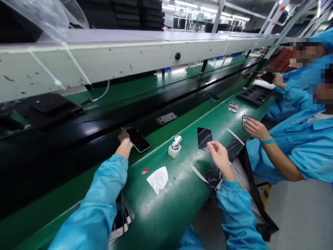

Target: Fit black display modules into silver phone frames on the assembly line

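My left hand (125,139) is closed on the edge of a phone (139,140) with a dark screen and a pale rim, over the black conveyor belt. On the green bench lies a second dark phone (203,136). The fingertips of my right hand (219,157) are pinched together at its lower right corner; whether they grip the phone or something small is hidden. Between my hands stands a small whitish bottle (174,150) with its round metal lid raised. A crumpled white wipe (158,179) and a small red item (145,171) lie nearer to me.
A grey phone frame (167,118) and another dark phone (212,96) lie along the belt (85,139). Several phones (121,217) lean below my left sleeve. At right, a co-worker's hand (256,128) holds a small part near a black tray (255,95). A shelf (145,52) overhangs the belt.
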